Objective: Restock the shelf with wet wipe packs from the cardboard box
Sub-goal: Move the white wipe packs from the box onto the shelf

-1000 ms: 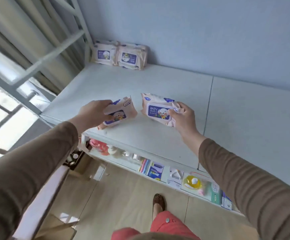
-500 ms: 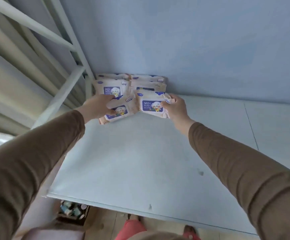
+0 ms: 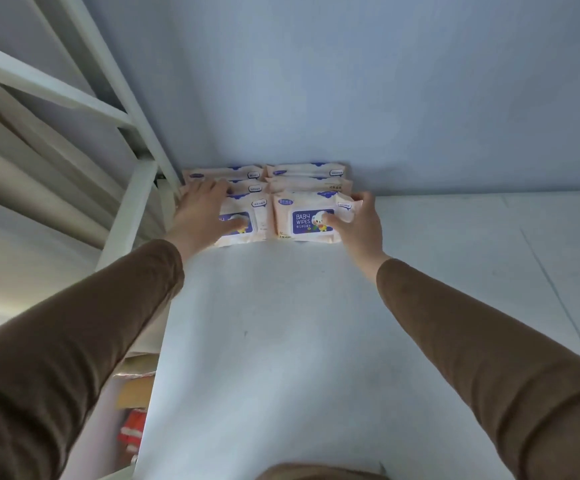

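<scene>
wipe packs sit stacked at the back corner of the shelf against the wall. left hand lies flat, fingers straight, on the left front pack; right hand pinches the right front pack.

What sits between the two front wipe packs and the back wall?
Head view: more wipe packs, packed in rows between the front packs and the wall.

right front pack: "BABY WIPES" in white on a blue label, smaller print under it too small to read | left front pack: blue label mostly hidden by left hand, unreadable | rear packs: small blue badges, illegible
</scene>
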